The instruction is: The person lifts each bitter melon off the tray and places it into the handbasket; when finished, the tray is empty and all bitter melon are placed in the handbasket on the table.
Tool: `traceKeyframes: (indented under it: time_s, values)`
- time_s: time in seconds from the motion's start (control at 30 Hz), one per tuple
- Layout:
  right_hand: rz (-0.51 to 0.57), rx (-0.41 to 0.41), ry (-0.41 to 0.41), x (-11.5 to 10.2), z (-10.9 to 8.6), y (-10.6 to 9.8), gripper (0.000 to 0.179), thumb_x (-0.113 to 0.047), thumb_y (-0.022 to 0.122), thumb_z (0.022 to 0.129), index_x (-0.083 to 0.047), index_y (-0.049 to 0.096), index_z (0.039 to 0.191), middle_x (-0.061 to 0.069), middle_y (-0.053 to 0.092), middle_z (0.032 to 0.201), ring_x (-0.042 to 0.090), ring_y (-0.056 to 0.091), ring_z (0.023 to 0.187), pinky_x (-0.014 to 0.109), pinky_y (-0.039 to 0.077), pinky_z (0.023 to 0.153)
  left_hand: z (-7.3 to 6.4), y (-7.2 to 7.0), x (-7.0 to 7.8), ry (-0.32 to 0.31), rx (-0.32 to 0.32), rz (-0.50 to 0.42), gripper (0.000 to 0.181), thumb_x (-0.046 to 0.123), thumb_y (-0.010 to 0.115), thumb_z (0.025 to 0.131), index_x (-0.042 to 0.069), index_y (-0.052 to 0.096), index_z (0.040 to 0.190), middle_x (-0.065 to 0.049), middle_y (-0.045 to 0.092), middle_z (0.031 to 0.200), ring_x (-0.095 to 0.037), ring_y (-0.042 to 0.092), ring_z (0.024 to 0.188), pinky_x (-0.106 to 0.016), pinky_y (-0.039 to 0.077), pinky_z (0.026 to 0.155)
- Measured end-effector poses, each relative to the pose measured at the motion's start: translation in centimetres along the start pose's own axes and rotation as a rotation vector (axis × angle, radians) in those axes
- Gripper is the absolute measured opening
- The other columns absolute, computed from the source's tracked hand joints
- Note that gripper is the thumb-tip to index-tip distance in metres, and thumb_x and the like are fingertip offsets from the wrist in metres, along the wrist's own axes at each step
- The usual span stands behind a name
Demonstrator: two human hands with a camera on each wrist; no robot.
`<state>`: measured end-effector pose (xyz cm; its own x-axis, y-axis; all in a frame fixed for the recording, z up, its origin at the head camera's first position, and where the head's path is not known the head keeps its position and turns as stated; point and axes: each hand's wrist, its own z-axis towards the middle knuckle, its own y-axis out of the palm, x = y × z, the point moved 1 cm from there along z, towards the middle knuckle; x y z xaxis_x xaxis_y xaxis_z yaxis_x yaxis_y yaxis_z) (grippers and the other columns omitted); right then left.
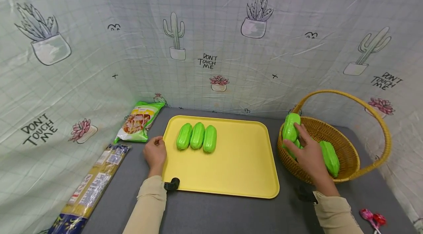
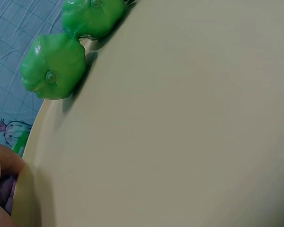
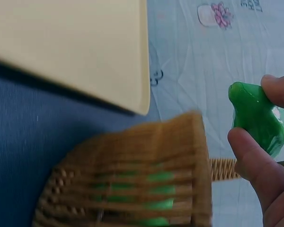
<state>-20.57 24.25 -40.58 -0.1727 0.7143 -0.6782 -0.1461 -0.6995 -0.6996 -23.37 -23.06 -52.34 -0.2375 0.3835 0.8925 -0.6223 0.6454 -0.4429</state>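
My right hand (image 1: pixel 310 155) pinches a shiny green ribbed gourd (image 1: pixel 291 127) between thumb and fingers, above the near-left rim of the wicker basket (image 1: pixel 351 149). In the right wrist view that held gourd (image 3: pixel 255 116) stands clear of the basket's woven wall (image 3: pixel 132 146). Another green gourd (image 1: pixel 329 158) lies inside the basket, and more green shows under the right hand. My left hand (image 1: pixel 155 153) grips the left rim of the yellow tray (image 1: pixel 241 160), fingers curled at its edge. Three similar gourds (image 1: pixel 197 135) lie side by side in the tray's far-left part.
A green-and-white food bag (image 1: pixel 138 122) lies beyond the left hand. A long pack of noodles (image 1: pixel 92 186) stretches along the table's left side. Two lollipops (image 1: pixel 372 217) lie at the near right. The basket's tall handle (image 1: pixel 380 116) arches over it, and a printed curtain (image 1: pixel 211 36) encloses the table.
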Motion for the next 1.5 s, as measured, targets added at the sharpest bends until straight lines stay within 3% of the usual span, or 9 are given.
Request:
traceKeyframes:
  time_s: [0.3,0.5,0.6,0.77,0.87,1.03,1.33,1.43,1.5]
  values:
    - [-0.08,0.009,0.064,2.5,-0.4,-2.1,0.079,-0.036,0.065,0.101,-0.009,0.025,0.163,0.033,0.02,0.164,0.059,0.047,0.131,0.059,0.046,0.099,0.1,-0.1,0.1,0.035,0.033,0.003,0.026,0.005,0.055,0.099,-0.003,0.075,0.113,-0.026,0.074,0.106,-0.041,0.07,0.097,-0.054,0.055,0.085]
    - [-0.144,0.005,0.07,4.0,-1.0,-3.2,0.078,-0.037,0.064,0.101,-0.007,0.025,0.162,0.037,0.021,0.161,0.061,0.052,0.124,0.059,0.057,0.081,0.3,0.0,0.0,0.045,0.047,0.003,0.025,0.006,0.055,0.1,-0.003,0.075,0.112,-0.026,0.074,0.105,-0.04,0.07,0.096,-0.053,0.054,0.085]
    - [-0.15,0.011,0.075,4.6,-1.2,-3.6,0.078,-0.037,0.064,0.101,-0.006,0.027,0.162,0.038,0.022,0.16,0.06,0.053,0.122,0.059,0.056,0.082,0.2,0.0,-0.1,0.041,0.047,0.002,0.024,0.006,0.056,0.1,-0.003,0.075,0.112,-0.026,0.074,0.105,-0.04,0.069,0.096,-0.053,0.054,0.085]
    - [-0.162,0.006,0.088,5.6,-1.3,-4.1,0.078,-0.037,0.065,0.101,-0.005,0.027,0.162,0.039,0.021,0.16,0.061,0.053,0.122,0.038,0.06,0.069,0.2,0.0,-0.1,0.033,0.037,0.01,0.024,0.006,0.056,0.1,-0.002,0.075,0.113,-0.026,0.074,0.106,-0.04,0.069,0.097,-0.052,0.054,0.086]
    - [-0.174,-0.004,0.089,6.1,-1.4,-4.5,0.078,-0.036,0.064,0.101,-0.004,0.027,0.161,0.041,0.021,0.159,0.062,0.053,0.121,0.042,0.06,0.071,0.1,0.0,-0.1,0.033,0.035,0.014,0.024,0.007,0.056,0.101,-0.002,0.075,0.113,-0.026,0.074,0.106,-0.04,0.069,0.097,-0.052,0.054,0.086]
    - [-0.21,-0.011,0.087,6.6,-1.7,-5.1,0.077,-0.036,0.063,0.101,-0.001,0.027,0.16,0.044,0.024,0.155,0.062,0.054,0.119,0.068,0.051,0.086,0.2,0.0,-0.1,0.032,0.034,0.013,0.025,0.007,0.055,0.1,-0.002,0.075,0.113,-0.026,0.074,0.106,-0.04,0.069,0.098,-0.052,0.054,0.087]
    - [-0.282,-0.052,0.109,7.7,-1.6,-5.5,0.076,-0.032,0.063,0.102,0.005,0.028,0.157,0.05,0.03,0.148,0.064,0.054,0.116,0.072,0.048,0.088,0.2,0.1,-0.2,0.038,0.032,0.003,0.025,0.006,0.055,0.1,-0.002,0.075,0.111,-0.026,0.074,0.105,-0.04,0.069,0.096,-0.052,0.054,0.085]
    - [-0.322,-0.086,0.123,7.9,-1.5,-5.5,0.076,-0.035,0.063,0.102,0.006,0.029,0.157,0.049,0.035,0.145,0.061,0.061,0.1,0.067,0.05,0.081,0.2,0.1,-0.2,0.031,0.029,0.008,0.025,0.006,0.055,0.1,-0.002,0.075,0.112,-0.025,0.074,0.105,-0.04,0.069,0.096,-0.052,0.054,0.085]
    - [-0.343,-0.114,0.136,8.0,-1.5,-5.5,0.077,-0.037,0.062,0.102,0.006,0.029,0.157,0.048,0.036,0.145,0.051,0.064,0.081,0.06,0.05,0.074,0.2,0.1,-0.2,0.027,0.029,0.008,0.025,0.007,0.055,0.1,-0.002,0.075,0.112,-0.025,0.074,0.105,-0.04,0.069,0.096,-0.052,0.054,0.085]
